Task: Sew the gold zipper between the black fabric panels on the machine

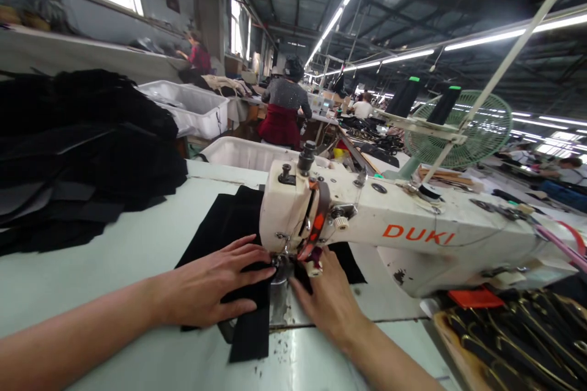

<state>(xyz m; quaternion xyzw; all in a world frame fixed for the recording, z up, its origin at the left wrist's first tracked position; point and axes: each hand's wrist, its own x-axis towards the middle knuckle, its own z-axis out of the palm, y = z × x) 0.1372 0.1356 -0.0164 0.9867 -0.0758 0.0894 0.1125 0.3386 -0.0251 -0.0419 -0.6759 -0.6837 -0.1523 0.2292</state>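
Note:
A white sewing machine [362, 208] with orange "DUKI" lettering stands on the pale green table [151, 244]. Black fabric [222, 217] lies under its needle end, with a strip hanging toward me and another part showing to the right. My left hand [213, 284] rests flat on the fabric left of the presser foot [279, 263], fingers spread. To the right of the foot is my right hand [329, 296], thumb apart and pointing at the foot. Its fingertips are partly hidden behind the machine head, and it appears to lie on the fabric.
Stacked black fabric pieces [87, 153] fill the table's left side. White plastic bins [213, 113] stand beyond. At right, a wooden tray [452, 336] holds black pieces with gold-coloured edges. Behind the machine are thread cones [403, 96] and a green fan [488, 128]. A co-worker [284, 104] sits ahead.

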